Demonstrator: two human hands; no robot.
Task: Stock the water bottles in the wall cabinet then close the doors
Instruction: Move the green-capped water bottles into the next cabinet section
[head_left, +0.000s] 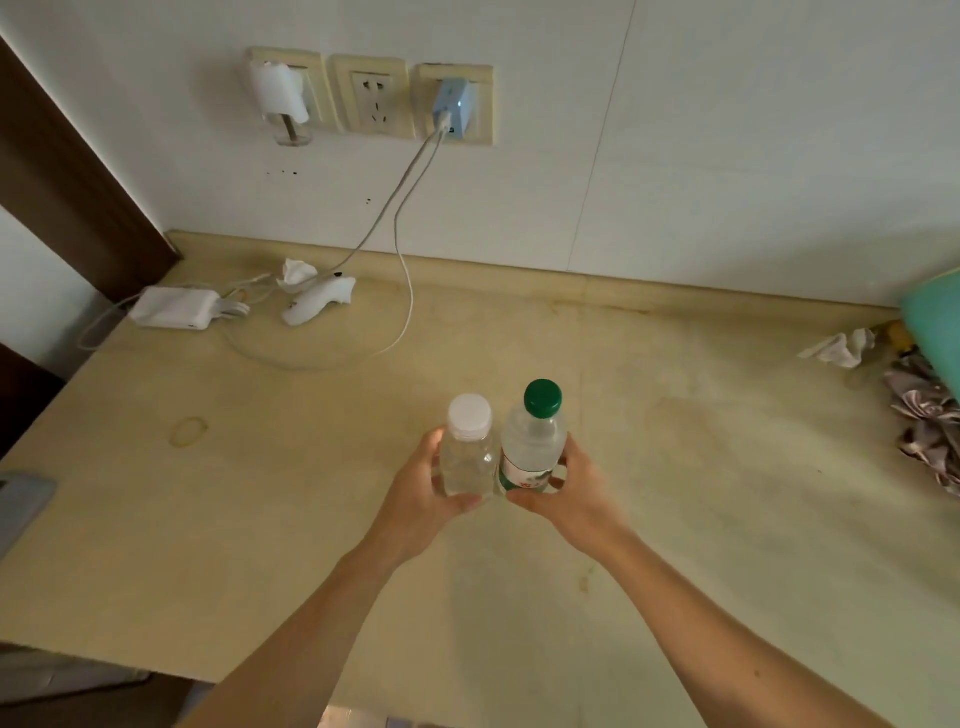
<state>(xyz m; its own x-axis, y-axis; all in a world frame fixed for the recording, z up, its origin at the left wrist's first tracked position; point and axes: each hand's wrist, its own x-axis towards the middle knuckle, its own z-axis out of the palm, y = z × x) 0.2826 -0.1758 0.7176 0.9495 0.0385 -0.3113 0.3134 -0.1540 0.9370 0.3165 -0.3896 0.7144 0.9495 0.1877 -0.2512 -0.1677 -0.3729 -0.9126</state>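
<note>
Bottles held one per hand, upright, over the beige countertop (675, 467). Left hand (421, 488) wraps the clear bottle with the white cap (467, 452); thumb in front low on the body, fingers round the far side. Right hand (569, 491) wraps the labelled bottle with the green cap (532, 447) the same way, low on the label. Bottle sides touch or nearly touch between the hands

Judgement: grip low on the bodies with caps up keeps the weight under control and leaves the tops free to lead into a shelf. Holding the pair side by side suggests both go up in one trip

Wall cabinet and its doors not in view; camera looks down at counter and wall. Whether the bottle bases rest on the counter or are lifted clear: cannot tell

Elsewhere: wall sockets (371, 101) with blue charger (452, 106), white cables to a power brick (174, 307) at back left, crumpled tissue (841, 348) at right, well apart from the hands

Stocking not yet done; doors still to close
</note>
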